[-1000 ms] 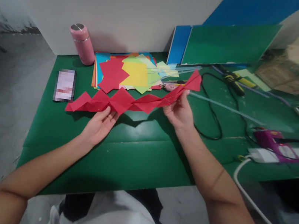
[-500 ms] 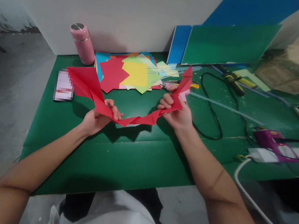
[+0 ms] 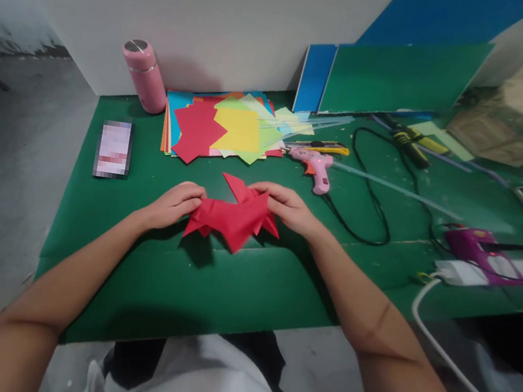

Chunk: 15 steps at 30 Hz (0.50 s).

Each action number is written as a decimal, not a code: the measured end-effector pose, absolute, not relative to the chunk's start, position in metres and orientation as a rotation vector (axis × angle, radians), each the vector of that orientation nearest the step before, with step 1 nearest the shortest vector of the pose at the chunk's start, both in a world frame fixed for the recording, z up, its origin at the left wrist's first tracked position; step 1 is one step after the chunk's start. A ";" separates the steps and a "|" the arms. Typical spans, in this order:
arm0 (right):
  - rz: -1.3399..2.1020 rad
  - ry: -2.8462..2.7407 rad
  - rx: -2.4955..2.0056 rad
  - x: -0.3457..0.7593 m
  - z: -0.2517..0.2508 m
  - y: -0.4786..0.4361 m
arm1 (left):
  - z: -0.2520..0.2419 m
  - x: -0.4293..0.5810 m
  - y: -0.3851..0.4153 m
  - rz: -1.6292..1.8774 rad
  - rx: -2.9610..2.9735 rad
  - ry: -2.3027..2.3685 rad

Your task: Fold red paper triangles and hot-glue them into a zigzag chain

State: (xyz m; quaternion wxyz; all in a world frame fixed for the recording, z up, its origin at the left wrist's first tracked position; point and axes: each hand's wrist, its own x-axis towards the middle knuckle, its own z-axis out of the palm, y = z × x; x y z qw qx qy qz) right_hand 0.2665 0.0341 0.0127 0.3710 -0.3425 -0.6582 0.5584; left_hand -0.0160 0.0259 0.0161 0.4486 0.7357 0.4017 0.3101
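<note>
Paper (image 3: 233,218), red and folded into a compact bundle, lies on the green bench (image 3: 169,287) between both hands. Left hand (image 3: 172,204) has its grip curled over the bundle's left end, fingertips pressing the paper down; right hand (image 3: 284,205) lies across the bundle's right end, fingers flattened on it and closed over the top edge. One red point sticks up just beyond the right fingers.

Only one container shows: a pink flask (image 3: 144,76) stands upright well beyond the left hand, by the wall, its lid on, so its contents cannot be seen.

Beyond both hands a stack (image 3: 225,126) of coloured sheets lies fanned out, with red and yellow on top. A phone (image 3: 114,149) lies flat to the far left of the left hand, apart from it. Just beyond the right hand lie a pink glue gun (image 3: 316,165) and, touching its far side, a yellow knife (image 3: 328,147). A black cord (image 3: 369,199) loops on the bench to the right of that hand. Farther right sit a purple glue gun (image 3: 473,244) and a white power strip (image 3: 491,269), with a white cable (image 3: 444,354) running off the bench edge. Blue and green boards (image 3: 397,75) lean against the wall far beyond the right hand. Nothing stands between the hands and the bundle.
</note>
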 end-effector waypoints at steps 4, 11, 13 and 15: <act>1.451 -1.684 -0.959 0.267 0.009 0.036 | 0.016 -0.019 0.024 0.575 1.802 0.953; 1.403 -1.685 -1.030 0.266 0.008 0.039 | 0.013 -0.021 0.023 0.690 1.675 0.861; 1.404 -1.706 -1.027 0.266 0.009 0.039 | 0.012 -0.020 0.023 0.723 1.636 0.872; 1.418 -1.711 -1.023 0.266 0.009 0.039 | 0.009 -0.020 0.023 0.774 1.587 0.904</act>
